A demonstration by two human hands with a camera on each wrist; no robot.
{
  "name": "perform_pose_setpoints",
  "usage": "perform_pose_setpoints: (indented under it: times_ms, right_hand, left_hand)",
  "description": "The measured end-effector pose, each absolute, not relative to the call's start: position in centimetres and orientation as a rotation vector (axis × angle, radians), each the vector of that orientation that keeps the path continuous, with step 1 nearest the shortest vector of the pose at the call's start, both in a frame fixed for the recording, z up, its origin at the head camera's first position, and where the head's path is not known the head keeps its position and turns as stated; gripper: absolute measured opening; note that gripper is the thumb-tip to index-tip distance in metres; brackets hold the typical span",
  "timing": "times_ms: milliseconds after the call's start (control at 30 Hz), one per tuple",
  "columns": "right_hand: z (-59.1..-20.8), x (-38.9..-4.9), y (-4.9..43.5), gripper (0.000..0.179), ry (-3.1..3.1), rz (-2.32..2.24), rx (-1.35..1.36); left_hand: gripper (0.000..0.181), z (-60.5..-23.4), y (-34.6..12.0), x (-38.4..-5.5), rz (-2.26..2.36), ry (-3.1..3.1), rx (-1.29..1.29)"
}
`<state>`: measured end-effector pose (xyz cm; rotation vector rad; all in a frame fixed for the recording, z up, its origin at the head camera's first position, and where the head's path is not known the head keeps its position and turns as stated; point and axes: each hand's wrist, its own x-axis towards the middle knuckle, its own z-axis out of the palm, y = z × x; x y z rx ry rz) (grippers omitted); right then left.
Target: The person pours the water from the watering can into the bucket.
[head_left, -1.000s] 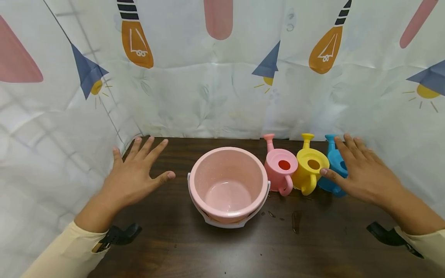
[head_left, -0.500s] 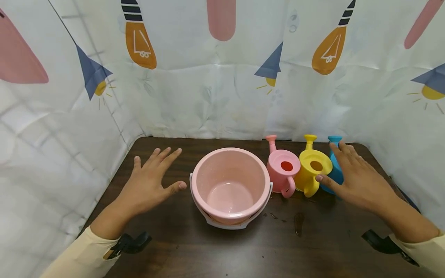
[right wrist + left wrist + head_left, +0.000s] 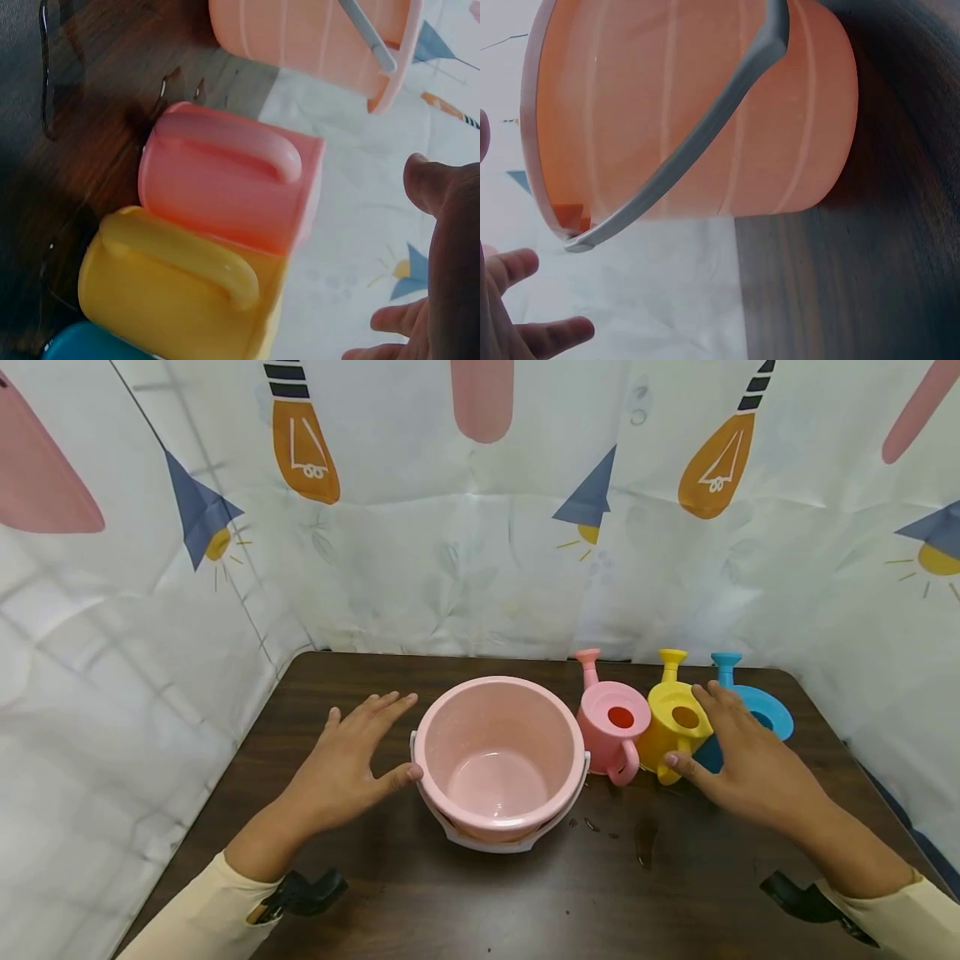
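A pink bucket [image 3: 465, 735] stands upright mid-table, its pale bail handle [image 3: 705, 127] hanging down along the near side. Just left of its rim hovers my left hand [image 3: 348, 768], fingers spread and thumb tip at the rim in the head view. To the bucket's right, three toy watering cans stand in a row: pink [image 3: 600, 739], yellow [image 3: 656, 743] and blue [image 3: 776, 714]. My right hand [image 3: 750, 772] is held over the yellow and blue cans, hiding part of both. Its fingers are extended, and nothing is in it.
The dark wooden table [image 3: 420, 910] has small wet streaks [image 3: 645, 842] in front of the cans. A white printed cloth [image 3: 390, 568] hangs behind and along the sides. Black straps [image 3: 307, 893] sit at both wrists.
Both hands have moved inward: the left to the right, up to the bucket's rim, and the right to the left, over the yellow can. Bucket and cans have stayed put; the view has shifted slightly.
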<state>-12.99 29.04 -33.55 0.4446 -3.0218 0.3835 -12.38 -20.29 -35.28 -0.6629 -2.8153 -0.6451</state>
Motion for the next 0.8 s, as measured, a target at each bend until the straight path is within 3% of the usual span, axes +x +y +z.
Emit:
perform_pose_setpoints:
  times_ms: [800]
  right_hand:
    - [-34.9, -12.3, 26.8, 0.1, -2.958, 0.529, 0.42]
  left_hand:
    - [0.082, -36.5, -19.0, -11.9, -0.751, -2.809, -0.712]
